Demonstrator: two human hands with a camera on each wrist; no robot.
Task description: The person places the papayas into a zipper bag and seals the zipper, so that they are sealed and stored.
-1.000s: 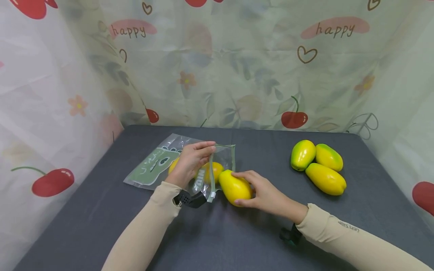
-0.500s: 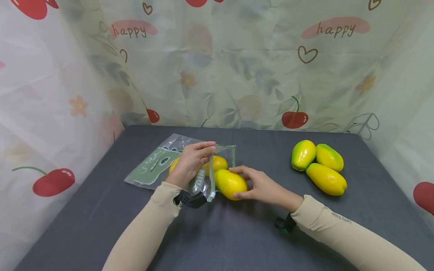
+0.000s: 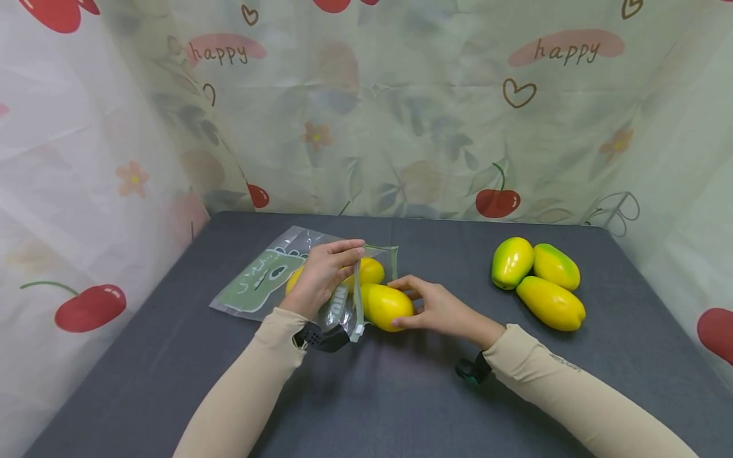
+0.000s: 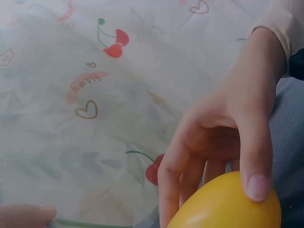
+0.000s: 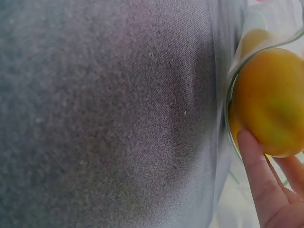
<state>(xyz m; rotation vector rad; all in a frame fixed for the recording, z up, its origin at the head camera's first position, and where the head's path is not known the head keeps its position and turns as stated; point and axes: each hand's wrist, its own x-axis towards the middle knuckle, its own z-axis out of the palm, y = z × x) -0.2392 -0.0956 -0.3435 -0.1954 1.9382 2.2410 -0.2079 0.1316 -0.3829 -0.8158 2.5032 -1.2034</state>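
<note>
My left hand pinches the upper rim of a clear zip bag with a green printed picture, keeping its mouth raised on the right side. Yellow mangoes show through the plastic, partly behind the left hand. At the mouth, my right hand grips another yellow mango, thumb and fingers on its right end. In the right wrist view the green-edged bag rim curves round this mango. The left wrist view shows the right thumb on top of the mango.
Three yellow-green mangoes lie together at the right rear of the dark table. A patterned curtain stands behind and at both sides. Dark wrist devices are worn on both forearms.
My right hand has moved left with the mango, carrying its left end into the bag's mouth. The left hand and the bag have hardly moved.
</note>
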